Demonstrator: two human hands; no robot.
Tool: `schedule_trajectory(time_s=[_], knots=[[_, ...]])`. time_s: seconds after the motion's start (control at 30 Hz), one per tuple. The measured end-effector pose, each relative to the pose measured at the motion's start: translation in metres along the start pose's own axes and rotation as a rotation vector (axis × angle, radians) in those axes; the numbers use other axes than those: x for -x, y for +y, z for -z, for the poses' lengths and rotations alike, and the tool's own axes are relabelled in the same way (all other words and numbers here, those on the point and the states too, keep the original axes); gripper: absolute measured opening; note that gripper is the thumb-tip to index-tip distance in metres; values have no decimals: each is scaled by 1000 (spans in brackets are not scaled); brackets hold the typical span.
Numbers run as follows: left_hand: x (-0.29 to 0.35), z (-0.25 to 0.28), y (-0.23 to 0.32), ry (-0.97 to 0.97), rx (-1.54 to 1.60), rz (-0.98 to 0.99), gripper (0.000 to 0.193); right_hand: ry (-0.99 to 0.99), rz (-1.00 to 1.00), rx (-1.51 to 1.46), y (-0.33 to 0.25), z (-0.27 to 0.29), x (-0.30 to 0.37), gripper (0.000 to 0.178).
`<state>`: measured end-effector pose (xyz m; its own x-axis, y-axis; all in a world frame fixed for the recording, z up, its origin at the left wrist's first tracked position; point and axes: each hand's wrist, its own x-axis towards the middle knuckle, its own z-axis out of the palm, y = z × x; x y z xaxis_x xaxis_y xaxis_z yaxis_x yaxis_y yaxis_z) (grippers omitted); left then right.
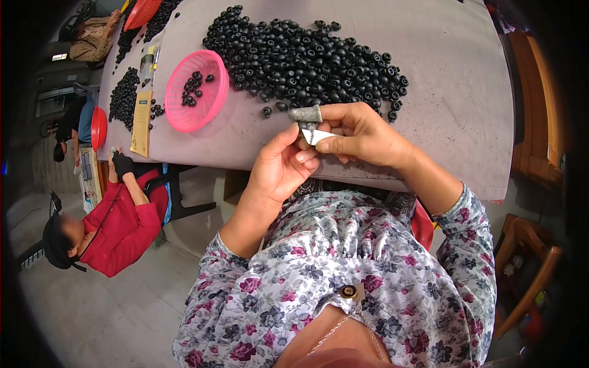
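Note:
Both of my hands meet just above the table's near edge, in front of a heap of small black round parts. My right hand pinches a small white piece with a pointed corner between thumb and fingers. A grey finger cot covers its index fingertip. My left hand is closed, thumb and fingertips against a small dark piece beside the white one. Fingers hide most of that dark piece, so its kind cannot be made out.
Left of the heap stands a pink plastic basket with several black parts inside. Beyond it lie a tan envelope and a smaller black heap. A person in red sits at the left; a wooden chair stands at the right.

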<state>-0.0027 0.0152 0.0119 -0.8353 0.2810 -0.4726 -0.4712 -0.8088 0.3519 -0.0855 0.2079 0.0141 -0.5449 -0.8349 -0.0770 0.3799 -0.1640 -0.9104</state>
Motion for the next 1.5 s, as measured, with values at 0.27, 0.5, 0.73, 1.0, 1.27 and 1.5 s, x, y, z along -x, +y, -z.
schedule_trajectory(time_s=[0.27, 0.5, 0.73, 1.0, 1.27, 1.5], knots=[[0, -1, -1, 26, 3, -19, 31, -30, -12, -20, 1, 2, -1, 42], [1, 0, -2, 2, 56, -5, 30, -26, -52, -12, -2, 2, -1, 41], [3, -5, -3, 41, 44, -21, 31, -34, -35, -40, 0, 3, -2, 38], [3, -4, -6, 16, 85, -28, 30, -33, -6, -97, 5, 3, -2, 30], [0, 1, -5, -49, 64, -22, 33, -6, -48, -106, 6, 3, -3, 22], [1, 0, -6, -4, 34, -59, 31, -9, -51, -105, 11, 5, -3, 21]])
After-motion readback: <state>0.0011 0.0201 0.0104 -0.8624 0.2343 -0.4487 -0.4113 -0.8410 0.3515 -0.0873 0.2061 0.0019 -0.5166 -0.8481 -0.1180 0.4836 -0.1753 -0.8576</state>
